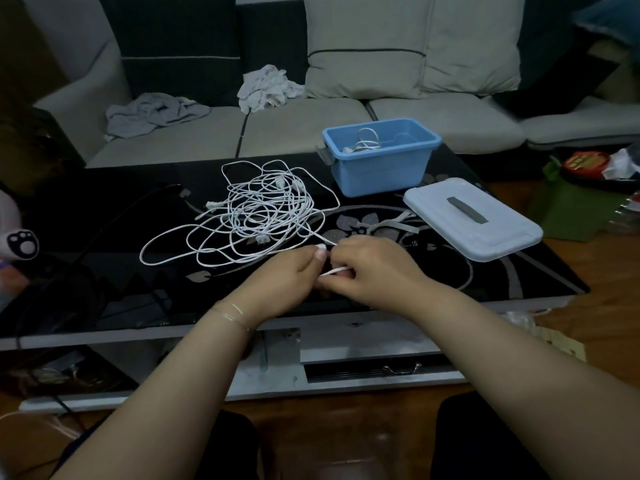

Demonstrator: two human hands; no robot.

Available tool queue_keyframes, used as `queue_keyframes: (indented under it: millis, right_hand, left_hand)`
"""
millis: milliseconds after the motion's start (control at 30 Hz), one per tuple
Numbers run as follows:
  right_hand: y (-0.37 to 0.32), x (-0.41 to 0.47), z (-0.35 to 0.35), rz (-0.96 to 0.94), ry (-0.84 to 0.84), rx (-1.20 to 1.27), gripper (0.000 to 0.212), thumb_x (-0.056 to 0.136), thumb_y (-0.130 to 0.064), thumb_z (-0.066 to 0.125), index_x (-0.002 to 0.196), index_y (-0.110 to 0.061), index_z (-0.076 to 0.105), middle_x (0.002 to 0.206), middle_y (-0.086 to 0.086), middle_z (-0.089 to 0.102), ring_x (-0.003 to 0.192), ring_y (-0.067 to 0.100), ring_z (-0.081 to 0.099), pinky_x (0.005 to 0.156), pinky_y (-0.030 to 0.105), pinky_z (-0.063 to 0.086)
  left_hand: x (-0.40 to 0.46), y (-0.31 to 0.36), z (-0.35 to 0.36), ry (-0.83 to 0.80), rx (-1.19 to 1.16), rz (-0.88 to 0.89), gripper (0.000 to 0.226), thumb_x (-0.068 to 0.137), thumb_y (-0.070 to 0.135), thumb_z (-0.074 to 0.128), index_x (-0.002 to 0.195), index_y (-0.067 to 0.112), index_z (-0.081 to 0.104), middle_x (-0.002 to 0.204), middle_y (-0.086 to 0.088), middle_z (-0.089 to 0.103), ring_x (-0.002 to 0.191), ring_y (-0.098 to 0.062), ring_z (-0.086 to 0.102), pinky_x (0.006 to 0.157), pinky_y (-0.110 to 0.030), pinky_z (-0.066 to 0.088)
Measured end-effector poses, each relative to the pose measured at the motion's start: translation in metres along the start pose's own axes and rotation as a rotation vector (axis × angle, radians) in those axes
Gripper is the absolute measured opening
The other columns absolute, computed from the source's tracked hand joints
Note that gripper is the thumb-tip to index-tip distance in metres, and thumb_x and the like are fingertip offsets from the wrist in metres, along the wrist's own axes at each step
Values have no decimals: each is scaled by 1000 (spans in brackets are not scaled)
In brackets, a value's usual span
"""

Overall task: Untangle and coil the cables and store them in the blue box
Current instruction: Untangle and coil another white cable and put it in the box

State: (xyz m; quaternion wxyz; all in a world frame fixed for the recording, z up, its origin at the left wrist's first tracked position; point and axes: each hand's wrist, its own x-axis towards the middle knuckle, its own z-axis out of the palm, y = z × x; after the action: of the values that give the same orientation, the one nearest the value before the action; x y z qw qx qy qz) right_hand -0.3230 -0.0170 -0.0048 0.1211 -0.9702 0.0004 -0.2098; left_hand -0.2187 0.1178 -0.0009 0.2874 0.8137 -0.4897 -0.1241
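One sofa (311, 126) fills the background, grey-cushioned, with two crumpled cloths (156, 112) lying on its seat. In front of it a black glass table (104, 209) with a silver flower pattern is seen, its long axis running left to right across the view. On the right part of the table a pale lid (471, 220) with a grey handle is laid flat, its long axis slanting from upper left to lower right. Just behind and left of the lid the blue box (381, 157) is stood open and upright near the table's far edge; one coiled white cable (367, 142) is observed inside it. Left of the box, near the table's centre, a tangle of white cables (256, 216) is spread loosely, with several plugs visible among the loops; the mass is elongated from lower left to upper right. One strand is drawn out of the tangle toward the lower right, into the hands. The left hand (287, 282) and right hand (374, 268) are held together above the near right part of the table, touching. Fingers of both hands are curled, and the white strand is pinched between them; the exact hold within the right hand is partly hidden.
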Motion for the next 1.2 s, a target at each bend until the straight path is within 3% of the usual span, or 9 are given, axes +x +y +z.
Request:
queue_keyframes:
  millis: [67,133,200,333,500,633,767,1000,1200]
  right_hand:
    - [7,0,-3,27,11,33,51,77,-65,51,67,-15,54,71,-7,51,76,15,50,61,31,33]
    - [15,0,-5,58,22,105,44,81,-55,59,72,-12,55,72,-7,50,74,11,45,63,30,32]
    - [21,1,-6,90,43,180,36,86,-45,61,75,-11,54,73,-7,49,72,7,41,62,28,29]
    - [27,3,-5,159,85,302,26,88,-39,62,76,-19,50,69,-12,46,64,1,42,58,23,31]
    - [30,4,0,314,184,497,29,88,-48,54,71,-26,43,64,-8,47,59,5,40,61,31,35]
    - [29,6,10,397,216,632,30,97,-33,50,69,-22,48,60,-5,48,59,9,45,62,31,37]
    - [16,4,27,455,-34,741,47,101,-36,37,63,-17,57,63,-6,55,62,1,52,69,24,42]
    - [-21,-5,36,179,-198,289,21,101,-34,36,101,-17,48,78,6,60,74,30,57,62,39,43]
    - [-38,-10,29,-39,-333,68,32,100,-31,38,129,-21,29,83,7,56,77,32,55,60,42,46]
  left_hand:
    - [-4,5,-3,-126,-158,-45,56,98,50,22,69,20,59,55,4,56,52,-6,50,58,-26,41]
    - [-7,7,-6,-223,-409,-117,58,96,51,21,81,16,65,50,5,39,41,-6,32,43,-20,30]
    - [-7,6,-6,-253,-581,-130,54,101,42,25,104,5,64,51,6,31,41,-4,24,39,-15,24]
    - [-7,5,0,-259,-706,-84,51,102,36,29,109,-4,60,53,2,26,41,-9,25,41,-18,27]
    - [-6,8,-2,-211,-1009,-41,51,96,36,32,113,-3,61,48,5,26,36,-10,28,40,-19,25]
    - [-2,8,-5,-109,-1314,-69,47,100,29,28,118,-3,57,49,2,41,28,-3,21,35,-18,12]
    - [-1,8,-17,-29,-1614,-100,45,102,26,24,123,-4,51,62,4,60,25,-2,26,32,-13,19]
    - [1,-3,-30,310,-1531,-162,38,103,24,25,120,0,48,100,-4,74,34,-2,32,35,-11,22]
    - [-3,0,-24,388,-1251,-138,36,105,26,24,129,7,44,115,-1,67,73,-13,71,54,-21,53]
